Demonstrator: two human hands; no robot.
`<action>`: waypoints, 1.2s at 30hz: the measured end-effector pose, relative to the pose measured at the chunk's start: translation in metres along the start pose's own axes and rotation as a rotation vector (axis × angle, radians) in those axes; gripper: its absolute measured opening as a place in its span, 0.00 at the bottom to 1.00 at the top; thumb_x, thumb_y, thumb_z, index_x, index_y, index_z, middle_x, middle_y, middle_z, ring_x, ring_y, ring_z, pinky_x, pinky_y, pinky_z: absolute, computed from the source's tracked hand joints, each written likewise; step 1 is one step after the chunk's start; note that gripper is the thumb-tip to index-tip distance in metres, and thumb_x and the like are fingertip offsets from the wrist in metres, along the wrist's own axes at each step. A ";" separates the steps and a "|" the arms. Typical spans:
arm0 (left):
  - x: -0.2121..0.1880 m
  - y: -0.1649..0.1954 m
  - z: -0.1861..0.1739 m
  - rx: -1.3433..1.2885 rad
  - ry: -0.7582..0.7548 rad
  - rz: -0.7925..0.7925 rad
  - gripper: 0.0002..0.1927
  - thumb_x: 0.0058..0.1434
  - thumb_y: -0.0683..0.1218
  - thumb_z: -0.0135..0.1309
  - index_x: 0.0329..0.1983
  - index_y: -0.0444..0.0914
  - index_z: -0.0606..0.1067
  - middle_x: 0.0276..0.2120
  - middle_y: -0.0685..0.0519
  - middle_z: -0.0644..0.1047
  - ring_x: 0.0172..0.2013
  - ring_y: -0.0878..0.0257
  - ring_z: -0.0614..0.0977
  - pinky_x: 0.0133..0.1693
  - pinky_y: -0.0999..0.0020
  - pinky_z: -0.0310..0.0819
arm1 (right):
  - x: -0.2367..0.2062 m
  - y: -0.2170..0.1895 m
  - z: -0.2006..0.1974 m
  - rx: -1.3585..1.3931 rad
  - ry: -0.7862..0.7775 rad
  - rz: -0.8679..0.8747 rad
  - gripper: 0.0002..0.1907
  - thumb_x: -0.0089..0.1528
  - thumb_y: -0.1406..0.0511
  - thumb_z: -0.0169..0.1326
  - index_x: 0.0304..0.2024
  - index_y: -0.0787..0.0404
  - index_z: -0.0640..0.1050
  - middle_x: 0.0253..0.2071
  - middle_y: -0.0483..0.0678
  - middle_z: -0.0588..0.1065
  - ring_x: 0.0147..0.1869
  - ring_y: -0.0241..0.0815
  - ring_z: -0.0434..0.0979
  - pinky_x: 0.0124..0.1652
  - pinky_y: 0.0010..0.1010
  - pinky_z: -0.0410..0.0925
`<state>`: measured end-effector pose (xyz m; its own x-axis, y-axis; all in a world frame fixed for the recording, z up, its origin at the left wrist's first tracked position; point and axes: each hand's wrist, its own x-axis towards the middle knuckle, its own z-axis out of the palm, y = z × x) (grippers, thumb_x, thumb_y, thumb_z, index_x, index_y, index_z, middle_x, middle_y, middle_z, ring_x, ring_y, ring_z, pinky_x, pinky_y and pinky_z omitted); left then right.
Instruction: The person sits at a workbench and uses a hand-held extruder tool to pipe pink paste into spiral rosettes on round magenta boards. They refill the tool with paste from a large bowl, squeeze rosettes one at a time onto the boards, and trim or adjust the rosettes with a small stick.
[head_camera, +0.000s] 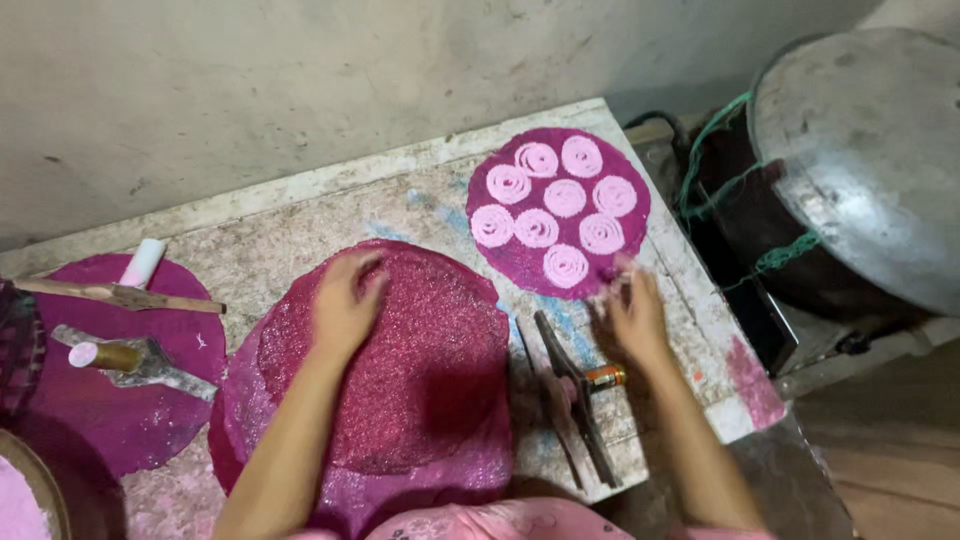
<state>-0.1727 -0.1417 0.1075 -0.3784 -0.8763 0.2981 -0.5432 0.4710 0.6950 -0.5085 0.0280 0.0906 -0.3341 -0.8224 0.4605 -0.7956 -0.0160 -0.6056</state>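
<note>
**Hand Positions at the Magenta Discs**

The left hand (345, 300) lies flat, fingers spread, on the upper left of the large disc (400, 380), gripping nothing. The right hand (635, 315) is at the near edge of the small disc (560, 210), which lies up and right of the large one. Its fingertips are blurred; grip cannot be determined. Eight pink spirals (565, 197) sit on the small disc.
</note>
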 end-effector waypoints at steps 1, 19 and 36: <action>-0.026 -0.016 -0.021 0.122 0.049 0.031 0.19 0.64 0.48 0.60 0.57 0.40 0.79 0.53 0.42 0.78 0.56 0.46 0.77 0.60 0.54 0.67 | -0.031 -0.005 -0.001 0.017 -0.058 0.117 0.26 0.64 0.68 0.54 0.64 0.65 0.69 0.56 0.61 0.72 0.59 0.57 0.73 0.58 0.41 0.66; -0.195 -0.081 -0.042 0.096 0.177 -0.617 0.69 0.50 0.62 0.76 0.69 0.18 0.42 0.67 0.20 0.47 0.68 0.31 0.48 0.69 0.44 0.41 | -0.185 -0.070 0.013 -0.556 -0.388 0.792 0.37 0.57 0.47 0.62 0.59 0.62 0.71 0.52 0.65 0.77 0.56 0.68 0.77 0.53 0.57 0.69; -0.226 -0.066 -0.078 0.343 0.162 0.079 0.35 0.54 0.45 0.65 0.67 0.54 0.73 0.74 0.41 0.50 0.72 0.30 0.42 0.63 0.20 0.27 | -0.245 -0.159 0.029 0.337 0.334 0.477 0.11 0.69 0.72 0.60 0.49 0.66 0.72 0.41 0.43 0.73 0.41 0.31 0.70 0.39 0.25 0.65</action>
<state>0.0071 0.0171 0.0455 -0.3210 -0.8277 0.4603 -0.7469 0.5201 0.4143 -0.2857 0.2155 0.0549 -0.7913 -0.5643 0.2353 -0.3391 0.0848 -0.9369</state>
